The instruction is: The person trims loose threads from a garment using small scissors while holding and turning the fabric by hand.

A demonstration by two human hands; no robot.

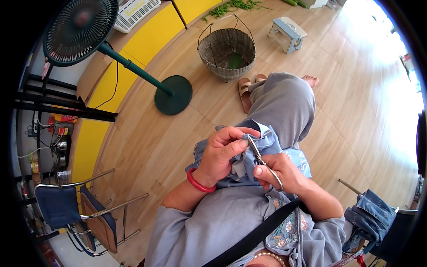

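Over my lap lies a bunched piece of blue cloth, with pale lettering on its right part. My left hand, a red bangle at its wrist, pinches an edge of this cloth between thumb and fingers. In my right hand is a pair of metal scissors, thumb and fingers at the handle loops. The blades point up and to the left, right at the pinched edge beside my left fingertips. Whether the blades have cloth between them I cannot make out.
A green standing fan and a woven basket stand on the wooden floor ahead. Farther off are a small step stool and green vegetables. Chairs stand at left; folded blue cloth hangs at right.
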